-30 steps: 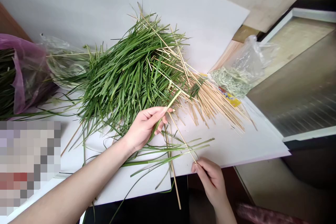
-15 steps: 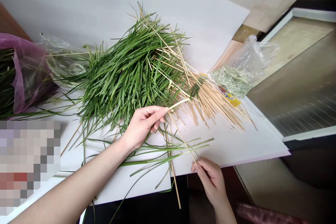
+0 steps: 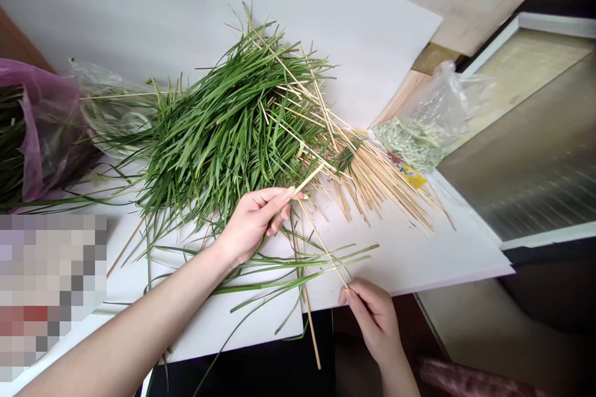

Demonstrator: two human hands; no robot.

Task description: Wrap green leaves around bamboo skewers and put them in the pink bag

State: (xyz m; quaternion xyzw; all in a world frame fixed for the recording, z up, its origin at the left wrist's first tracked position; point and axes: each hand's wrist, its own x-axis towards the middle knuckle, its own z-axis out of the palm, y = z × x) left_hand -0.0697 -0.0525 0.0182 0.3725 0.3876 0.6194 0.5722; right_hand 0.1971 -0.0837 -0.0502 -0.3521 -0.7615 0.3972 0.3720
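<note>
A pale chive stalk (image 3: pixel 309 178) sticks out up and to the right from my left hand (image 3: pixel 251 223), whose thumb and fingers pinch it. My right hand (image 3: pixel 372 316), near the table's front edge, is closed on the lower end of a thin bamboo skewer (image 3: pixel 320 239). That skewer slants up to the left, its upper end meeting my left fingertips; whether it pierces the stalk is hidden there. Behind my left hand lies a big heap of green chives (image 3: pixel 218 130). Several loose chive leaves (image 3: pixel 279 265) lie across the white table below my hands.
Many bamboo skewers (image 3: pixel 382 180) lie right of the heap, a few on top of it. A clear bag (image 3: pixel 419 130) with pale green contents stands at the right. Left are a pink bag (image 3: pixel 35 161) and another clear bag (image 3: pixel 112 118). One skewer (image 3: pixel 311 329) overhangs the front edge.
The stalk in my left fingers has tilted more upright, its tip shifting left and up. A second pale end now shows beside my fingertips. My right hand stays in place.
</note>
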